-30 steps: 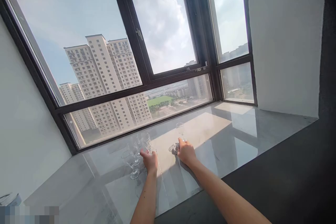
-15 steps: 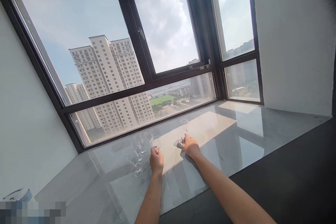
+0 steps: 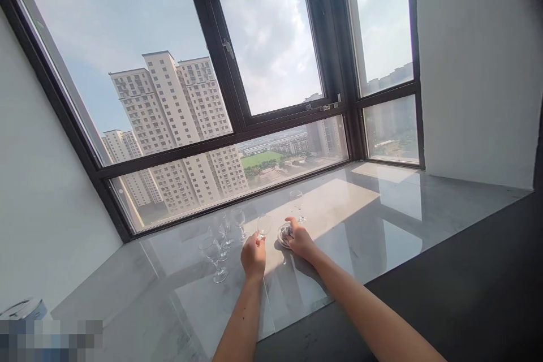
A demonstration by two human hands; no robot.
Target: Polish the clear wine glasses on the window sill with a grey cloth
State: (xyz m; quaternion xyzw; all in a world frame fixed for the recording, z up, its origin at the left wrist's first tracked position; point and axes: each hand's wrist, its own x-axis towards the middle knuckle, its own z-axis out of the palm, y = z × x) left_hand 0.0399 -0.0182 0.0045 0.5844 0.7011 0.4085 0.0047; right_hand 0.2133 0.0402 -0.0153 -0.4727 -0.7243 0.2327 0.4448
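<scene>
Left hand [image 3: 253, 257]: we see it closed round the stem of a wine glass [image 3: 263, 225]
Wine glass: just ahead of the left hand, the nearer one; long axis upright, bowl up, foot hidden by the fingers
Right hand [image 3: 300, 240]: curled on a cloth [image 3: 283, 235] lying on the sill [image 3: 382, 237], just right of the glass
Other glasses [image 3: 211, 250]: standing left
Far glass [image 3: 297, 199]: upright, beyond the right hand

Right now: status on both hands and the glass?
Left hand grips wine glass above sill. Right hand on cloth, grip unclear. Spare glasses close left, lone glass behind cloth.
</scene>
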